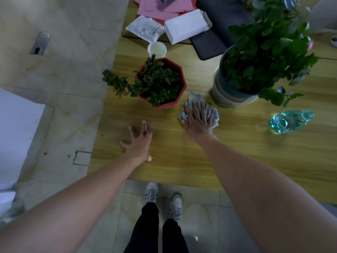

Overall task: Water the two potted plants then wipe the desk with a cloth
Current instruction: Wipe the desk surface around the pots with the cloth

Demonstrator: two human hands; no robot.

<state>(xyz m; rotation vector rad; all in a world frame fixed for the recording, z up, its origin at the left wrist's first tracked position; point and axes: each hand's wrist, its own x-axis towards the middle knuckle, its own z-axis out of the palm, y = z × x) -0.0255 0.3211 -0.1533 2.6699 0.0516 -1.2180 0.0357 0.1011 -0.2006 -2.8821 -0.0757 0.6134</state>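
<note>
Head-worn view, steeply down over desk [237, 152]

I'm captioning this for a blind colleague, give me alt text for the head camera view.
Seen from above, a person's right hand presses a crumpled blue cloth flat on a wooden desk, between a red pot and a grey pot of leafy plants. The left hand rests spread on the desk; a clear blue bottle lies at right.

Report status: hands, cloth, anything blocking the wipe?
Right hand flat on the cloth, pressing it to the desk. Left hand spread, holding nothing. Red pot and grey pot flank the cloth; blue bottle to its right.
</note>
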